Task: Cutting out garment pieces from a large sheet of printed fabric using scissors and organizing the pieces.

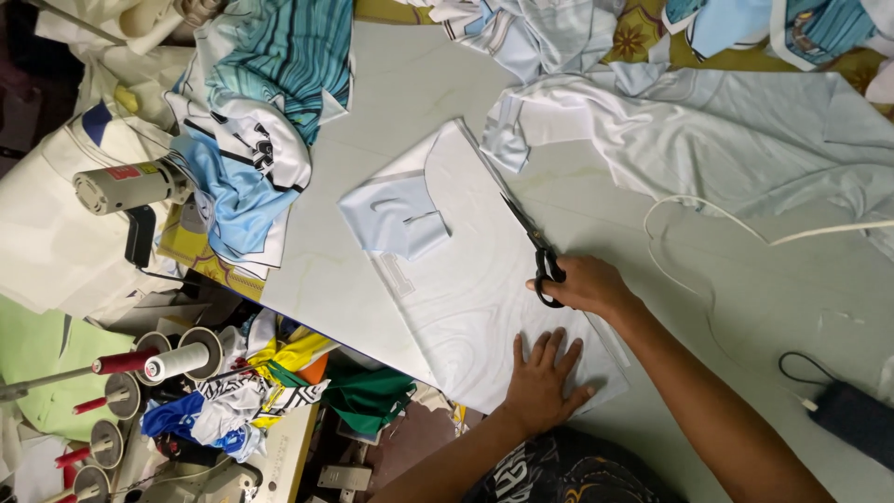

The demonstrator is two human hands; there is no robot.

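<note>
Left hand lies flat, fingers spread open, pressing the near end of the white fabric panel, holding nothing. Just beyond it, right hand is closed w/ fingers in black scissors, blades along the panel's right edge. Farther, pale blue piece lies on the panel.

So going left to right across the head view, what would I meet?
Grey handheld cutting machine → pale blue folded fabric piece → left hand flat on the white cloth → black-handled scissors in the right hand → dark pouch.
</note>
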